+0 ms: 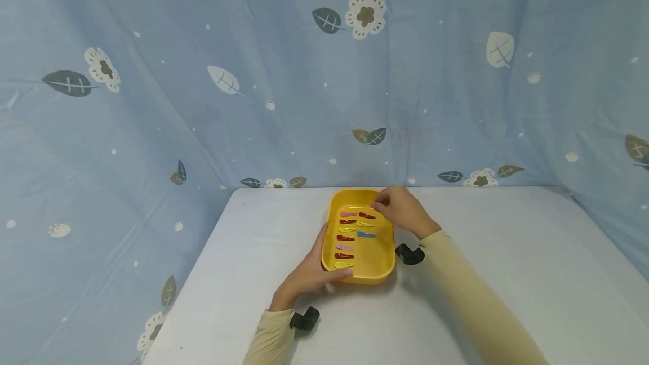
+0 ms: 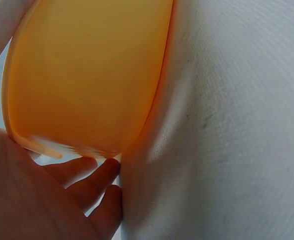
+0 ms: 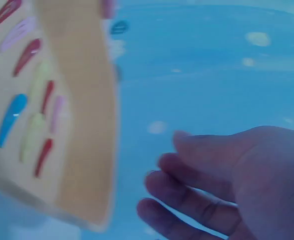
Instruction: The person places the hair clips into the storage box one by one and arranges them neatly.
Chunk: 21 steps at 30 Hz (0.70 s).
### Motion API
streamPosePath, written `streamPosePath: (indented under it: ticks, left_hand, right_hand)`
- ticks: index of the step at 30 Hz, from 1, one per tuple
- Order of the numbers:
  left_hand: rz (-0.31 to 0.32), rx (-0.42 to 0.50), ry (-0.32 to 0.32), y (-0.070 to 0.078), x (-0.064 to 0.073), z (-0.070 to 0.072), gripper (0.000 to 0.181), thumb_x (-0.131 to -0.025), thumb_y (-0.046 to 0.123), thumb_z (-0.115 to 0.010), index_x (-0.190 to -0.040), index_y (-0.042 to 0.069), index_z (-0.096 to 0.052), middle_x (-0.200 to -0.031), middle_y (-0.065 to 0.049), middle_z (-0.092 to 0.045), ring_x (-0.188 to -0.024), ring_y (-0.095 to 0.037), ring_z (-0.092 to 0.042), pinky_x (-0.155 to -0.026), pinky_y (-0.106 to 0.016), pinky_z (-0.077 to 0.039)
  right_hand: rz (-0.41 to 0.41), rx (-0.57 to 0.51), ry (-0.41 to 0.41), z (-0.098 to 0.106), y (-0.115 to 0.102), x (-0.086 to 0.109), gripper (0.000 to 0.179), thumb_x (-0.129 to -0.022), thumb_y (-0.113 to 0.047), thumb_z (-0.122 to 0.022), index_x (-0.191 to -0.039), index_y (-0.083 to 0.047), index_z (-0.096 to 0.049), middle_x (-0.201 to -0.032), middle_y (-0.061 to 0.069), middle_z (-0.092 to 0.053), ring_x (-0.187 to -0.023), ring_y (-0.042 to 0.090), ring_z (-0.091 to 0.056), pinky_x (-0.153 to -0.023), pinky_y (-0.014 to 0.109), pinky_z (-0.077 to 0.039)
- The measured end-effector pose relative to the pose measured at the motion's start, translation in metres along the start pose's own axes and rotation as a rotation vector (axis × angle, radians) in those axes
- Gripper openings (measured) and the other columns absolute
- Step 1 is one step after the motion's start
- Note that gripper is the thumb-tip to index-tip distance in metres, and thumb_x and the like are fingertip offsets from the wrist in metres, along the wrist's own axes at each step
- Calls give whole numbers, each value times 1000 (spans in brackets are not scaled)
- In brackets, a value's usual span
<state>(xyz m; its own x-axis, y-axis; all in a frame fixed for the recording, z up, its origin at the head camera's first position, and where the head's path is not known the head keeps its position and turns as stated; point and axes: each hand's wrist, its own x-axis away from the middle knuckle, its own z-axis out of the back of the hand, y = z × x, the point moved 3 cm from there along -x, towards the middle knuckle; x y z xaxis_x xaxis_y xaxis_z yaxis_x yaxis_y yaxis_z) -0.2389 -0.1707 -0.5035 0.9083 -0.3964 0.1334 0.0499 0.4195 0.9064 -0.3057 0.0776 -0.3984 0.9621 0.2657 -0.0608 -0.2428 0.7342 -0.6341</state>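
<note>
A yellow plastic tray (image 1: 372, 261) lies on the table with snap hair clips in two columns. The left column has several red, pink and yellow clips; the right one has a red clip (image 1: 367, 216), a yellow clip (image 1: 364, 224) and a blue clip (image 1: 366, 234). My left hand (image 1: 310, 268) grips the tray's near left corner, thumb over the near rim and fingers along the outer wall (image 2: 87, 75). Over the far right rim is my right hand (image 1: 403, 210), its fingers loosely bent. In the right wrist view nothing shows between its fingertips (image 3: 156, 182).
The white-covered table (image 1: 507, 252) extends on both sides of the tray. Behind it hangs a blue cloth (image 1: 431, 100) with leaf and flower prints. Black wrist mounts (image 1: 409, 254) sit by both sleeves.
</note>
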Motion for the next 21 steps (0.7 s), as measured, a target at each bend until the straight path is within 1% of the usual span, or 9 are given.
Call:
streamPosePath:
  ticks: [3,5,7,9,12,13,15,19,21]
  left_hand:
    - [-4,3,1,0,0,0,124,-82,47,-85,-166,35,6,-163,-2,-40,-144,-22,-47,-127,-55,-29]
    - [-12,2,2,-1,0,1,125,-82,47,-85,-166,35,6,-164,-2,-39,-145,-23,-46,-127,-56,-29]
    - [-13,-2,7,-1,0,2,125,-82,47,-86,-166,35,6,-166,-2,-37,-147,-23,-44,-128,-55,-28]
    - [-13,-11,14,-2,1,2,126,-81,47,-86,-166,35,6,-167,-2,-35,-149,-23,-42,-128,-56,-27]
    - [-14,-25,21,-2,1,3,127,-80,49,-87,-166,34,5,-169,-3,-32,-151,-25,-39,-128,-57,-27]
    - [-15,-29,21,-2,1,4,128,-80,50,-86,-166,34,6,-170,-3,-29,-152,-26,-37,-128,-57,-26]
    - [-14,-33,17,-2,2,4,129,-80,50,-86,-166,35,9,-174,-5,-20,-156,-28,-31,-128,-58,-24]
    - [-11,-38,3,-3,3,6,126,-84,50,-82,-164,37,15,-177,-2,2,-163,-29,-12,-130,-58,-17]
    - [-5,-57,9,-4,4,8,121,-87,52,-78,-164,37,14,-177,-1,5,-163,-28,-8,-130,-58,-16]
  right_hand:
    - [36,-23,111,18,-2,16,24,-101,-23,-68,-109,-3,-77,-105,13,-75,-93,27,-66,-84,43,-62]
    - [53,-32,178,27,-2,27,24,-102,-23,-67,-110,-3,-77,-110,15,-75,-99,31,-67,-91,50,-60]
    - [61,-44,229,36,-1,38,25,-103,-24,-66,-111,-3,-77,-113,16,-75,-104,34,-67,-96,55,-58]
    - [69,-52,272,43,2,48,25,-103,-24,-65,-112,-3,-77,-113,16,-74,-107,35,-67,-98,58,-55]
    - [77,-52,332,53,6,63,26,-103,-25,-65,-112,-4,-76,-110,15,-74,-108,36,-66,-97,60,-54]
    - [81,-47,356,56,7,68,26,-103,-25,-65,-112,-4,-76,-109,15,-74,-111,37,-65,-99,62,-53]
    - [90,-38,407,62,10,78,26,-103,-24,-65,-113,-3,-75,-108,15,-74,-112,39,-65,-99,63,-52]
    - [115,-35,503,72,14,96,27,-103,-23,-64,-115,-1,-74,-110,17,-72,-119,43,-62,-102,68,-47]
    - [129,-43,540,76,16,103,27,-103,-21,-64,-116,1,-74,-110,18,-71,-119,43,-61,-100,67,-46]
